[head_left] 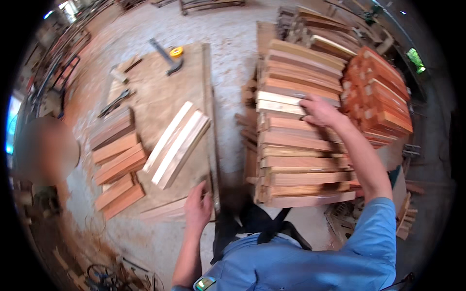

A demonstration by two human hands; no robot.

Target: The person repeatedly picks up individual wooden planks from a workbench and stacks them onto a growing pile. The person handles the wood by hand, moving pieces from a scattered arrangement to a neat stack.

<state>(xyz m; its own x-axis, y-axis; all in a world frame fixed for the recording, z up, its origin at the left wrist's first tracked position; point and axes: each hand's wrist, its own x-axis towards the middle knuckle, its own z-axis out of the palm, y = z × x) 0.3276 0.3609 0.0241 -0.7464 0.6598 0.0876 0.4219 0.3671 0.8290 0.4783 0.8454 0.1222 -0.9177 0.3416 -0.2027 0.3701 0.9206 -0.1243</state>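
Note:
My right hand [323, 110] reaches over a tall stack of wooden strips [303, 160] on the right, its fingers curled down on a pale wooden strip [279, 107] in the stack. On the left, my left hand [198, 208] is low over the near right corner of a worktable [160, 97]. Its fingers point forward, slightly bent and apart, holding nothing that I can see. Beside it lies a pinkish board [165, 209], and I cannot tell whether they touch. Farther in, a group of pale and brown strips [177, 143] lies slanted side by side.
Short reddish blocks [119, 165] and darker ones [112, 128] line the table's left side. A hammer [167, 57], a yellow tape measure [176, 51] and a wrench-like tool [115, 103] lie farther off. Orange-red timber [376, 97] is piled behind the strip stack. Another person [46, 150] is at the left.

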